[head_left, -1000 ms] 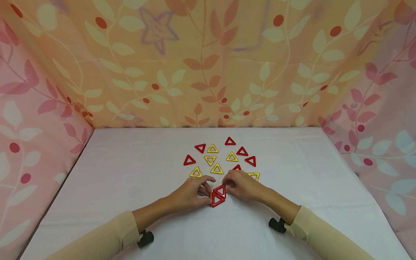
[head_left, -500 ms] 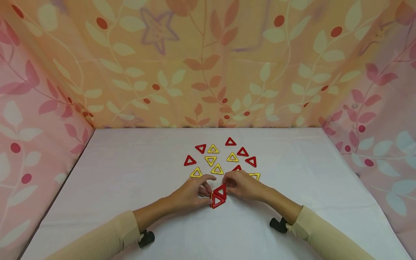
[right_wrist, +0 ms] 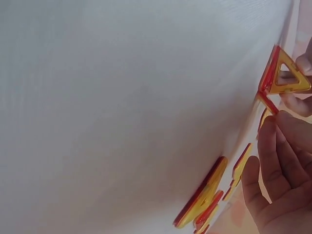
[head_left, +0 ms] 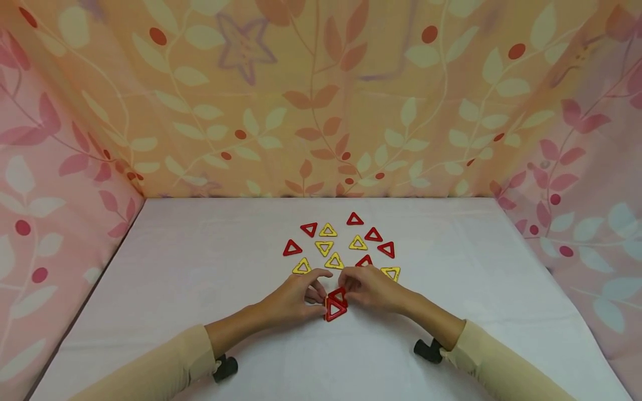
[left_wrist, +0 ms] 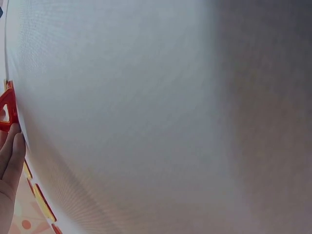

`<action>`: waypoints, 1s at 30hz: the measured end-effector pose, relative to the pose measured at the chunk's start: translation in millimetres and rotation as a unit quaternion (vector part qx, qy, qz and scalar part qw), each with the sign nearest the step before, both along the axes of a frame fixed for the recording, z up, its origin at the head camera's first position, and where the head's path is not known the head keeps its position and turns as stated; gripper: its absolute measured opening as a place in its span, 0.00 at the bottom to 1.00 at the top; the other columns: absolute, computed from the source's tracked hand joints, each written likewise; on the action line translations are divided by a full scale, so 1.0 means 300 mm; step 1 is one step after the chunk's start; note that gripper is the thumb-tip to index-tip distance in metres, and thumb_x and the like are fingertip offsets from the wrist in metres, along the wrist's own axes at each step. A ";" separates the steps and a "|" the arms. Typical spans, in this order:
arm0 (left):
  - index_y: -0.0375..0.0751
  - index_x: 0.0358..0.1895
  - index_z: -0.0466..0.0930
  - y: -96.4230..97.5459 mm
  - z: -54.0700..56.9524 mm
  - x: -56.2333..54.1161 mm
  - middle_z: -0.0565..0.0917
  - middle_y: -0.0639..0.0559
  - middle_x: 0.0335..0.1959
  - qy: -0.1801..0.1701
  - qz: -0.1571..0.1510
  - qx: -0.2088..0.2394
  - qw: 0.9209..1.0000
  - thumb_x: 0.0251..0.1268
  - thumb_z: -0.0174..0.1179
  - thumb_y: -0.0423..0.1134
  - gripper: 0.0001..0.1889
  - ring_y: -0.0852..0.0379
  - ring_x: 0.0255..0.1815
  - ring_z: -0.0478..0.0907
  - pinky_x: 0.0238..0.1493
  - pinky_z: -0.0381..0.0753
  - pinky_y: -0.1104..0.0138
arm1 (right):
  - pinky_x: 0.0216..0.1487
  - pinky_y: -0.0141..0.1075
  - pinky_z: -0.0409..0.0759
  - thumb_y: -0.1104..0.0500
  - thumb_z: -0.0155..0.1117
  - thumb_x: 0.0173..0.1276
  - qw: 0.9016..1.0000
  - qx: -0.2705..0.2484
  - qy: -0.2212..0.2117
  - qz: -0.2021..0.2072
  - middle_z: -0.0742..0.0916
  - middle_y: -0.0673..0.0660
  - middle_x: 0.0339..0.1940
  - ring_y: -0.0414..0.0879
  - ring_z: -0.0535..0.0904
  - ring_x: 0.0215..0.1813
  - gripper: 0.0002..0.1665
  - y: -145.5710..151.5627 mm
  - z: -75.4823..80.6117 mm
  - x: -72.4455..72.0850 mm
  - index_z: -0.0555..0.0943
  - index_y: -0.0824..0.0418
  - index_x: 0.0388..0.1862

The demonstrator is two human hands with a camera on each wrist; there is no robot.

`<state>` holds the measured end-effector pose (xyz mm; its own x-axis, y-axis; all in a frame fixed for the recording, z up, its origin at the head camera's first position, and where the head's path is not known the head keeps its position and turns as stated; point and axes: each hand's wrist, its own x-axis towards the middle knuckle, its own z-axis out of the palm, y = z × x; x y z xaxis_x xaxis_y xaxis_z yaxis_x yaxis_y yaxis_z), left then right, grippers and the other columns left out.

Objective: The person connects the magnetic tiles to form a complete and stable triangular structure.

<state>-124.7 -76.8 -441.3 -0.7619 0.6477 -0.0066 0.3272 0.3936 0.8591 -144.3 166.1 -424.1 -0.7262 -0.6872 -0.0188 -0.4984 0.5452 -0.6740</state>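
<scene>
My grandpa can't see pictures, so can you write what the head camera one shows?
A person's left hand and right hand hold a cluster of red, plastic-looking triangle frames at a white cloth-covered table. Beyond them lie yellow triangle frames and more red triangles, before an orange, leaf-patterned cloth backdrop.

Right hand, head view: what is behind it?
Just beyond the right hand lie a red triangle and a yellow triangle. The hand covers the red one's lower part, which cannot be seen.
</scene>
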 end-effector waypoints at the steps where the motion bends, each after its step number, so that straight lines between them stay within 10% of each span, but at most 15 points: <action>1: 0.38 0.67 0.67 0.000 -0.002 -0.001 0.82 0.56 0.37 0.000 0.000 0.001 1.000 0.58 0.72 0.33 0.34 0.66 0.40 0.84 0.48 0.82 0.70 | 0.44 0.31 0.82 0.65 0.72 0.63 1.000 0.002 0.001 0.000 0.85 0.44 0.33 0.36 0.79 0.37 0.12 -0.002 0.000 0.002 0.81 0.56 0.43; 30: 0.38 0.66 0.69 0.016 0.004 0.005 0.84 0.55 0.36 0.037 -0.001 -0.008 0.999 0.59 0.71 0.34 0.32 0.67 0.36 0.82 0.48 0.82 0.69 | 0.41 0.30 0.81 0.64 0.69 0.66 0.999 0.019 -0.014 0.028 0.86 0.43 0.33 0.35 0.78 0.36 0.07 -0.016 0.006 0.030 0.87 0.58 0.43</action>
<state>-123.3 -72.1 -440.0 -0.7594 0.6495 0.0394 0.3908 0.4069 0.8257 -135.2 161.4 -422.3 -0.6858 -0.7249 -0.0646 -0.5104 0.5423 -0.6674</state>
